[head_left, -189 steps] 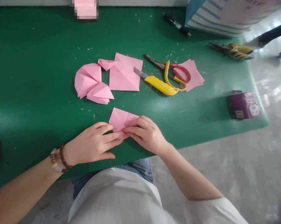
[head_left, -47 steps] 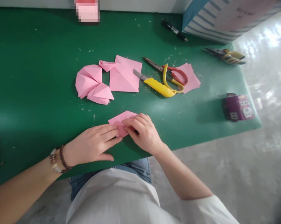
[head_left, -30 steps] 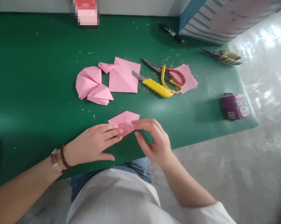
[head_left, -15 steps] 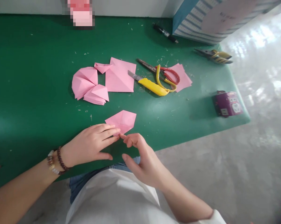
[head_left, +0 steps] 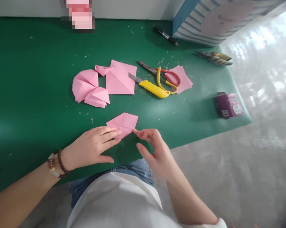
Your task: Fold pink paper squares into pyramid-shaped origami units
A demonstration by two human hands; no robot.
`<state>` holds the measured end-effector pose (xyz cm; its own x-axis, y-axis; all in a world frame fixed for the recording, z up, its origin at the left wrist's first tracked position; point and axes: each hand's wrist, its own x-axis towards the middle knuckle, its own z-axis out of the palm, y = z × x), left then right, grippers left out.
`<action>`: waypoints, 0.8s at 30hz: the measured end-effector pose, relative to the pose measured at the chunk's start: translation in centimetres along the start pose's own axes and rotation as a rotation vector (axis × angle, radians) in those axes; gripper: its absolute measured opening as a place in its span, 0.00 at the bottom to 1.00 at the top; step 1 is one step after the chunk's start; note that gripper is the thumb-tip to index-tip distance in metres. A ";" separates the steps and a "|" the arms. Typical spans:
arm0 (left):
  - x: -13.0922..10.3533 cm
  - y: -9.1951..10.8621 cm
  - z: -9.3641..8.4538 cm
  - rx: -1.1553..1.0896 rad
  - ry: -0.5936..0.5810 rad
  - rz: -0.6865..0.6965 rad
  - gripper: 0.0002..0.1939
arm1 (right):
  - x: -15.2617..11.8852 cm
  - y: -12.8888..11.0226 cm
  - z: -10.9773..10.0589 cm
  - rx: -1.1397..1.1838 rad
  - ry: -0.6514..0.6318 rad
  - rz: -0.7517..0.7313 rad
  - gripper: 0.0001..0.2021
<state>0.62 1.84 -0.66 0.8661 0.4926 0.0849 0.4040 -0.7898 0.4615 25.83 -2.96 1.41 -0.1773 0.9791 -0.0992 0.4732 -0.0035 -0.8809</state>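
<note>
A folded pink paper (head_left: 127, 123) lies flat on the green tabletop close to my body. My left hand (head_left: 95, 144) rests with its fingers stretched over the paper's lower left part, holding nothing. At the paper's right edge is my right hand (head_left: 152, 145), its index fingertip touching or just beside that edge, with the thumb apart and the other fingers bent. Beyond the hands lie several folded pink paper pieces (head_left: 85, 83) and a larger pink sheet (head_left: 120, 79). A yellow utility knife (head_left: 153, 88) overlaps that sheet, its blade out.
Scissors (head_left: 157, 72) with red and yellow handles lie partly over pink paper squares (head_left: 184, 80). Farther off are a black pen (head_left: 165, 34), a striped box (head_left: 197, 22) and yellow-handled pliers (head_left: 214, 58). A small purple box (head_left: 229, 105) stands near the table's right edge.
My right hand has moved right along the paper's lower edge, from beside the left fingertips to the right side. My left hand stays on the paper.
</note>
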 end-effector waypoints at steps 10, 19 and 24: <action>-0.2 -0.1 0.1 -0.004 0.009 -0.038 0.43 | 2.8 1.4 2.3 -0.690 0.069 -0.377 0.06; 0.0 -0.2 0.1 -0.055 0.021 -0.049 0.40 | 2.1 0.6 4.4 -0.689 0.064 -0.466 0.09; -0.1 -0.1 0.1 -0.055 0.021 -0.044 0.41 | 2.0 0.5 4.7 -0.592 0.035 -0.451 0.09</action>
<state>0.54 1.88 -0.85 0.8412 0.5345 0.0812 0.4247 -0.7462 0.5127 21.68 -1.93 -1.39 -0.4413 0.8656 0.2364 0.7487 0.5004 -0.4348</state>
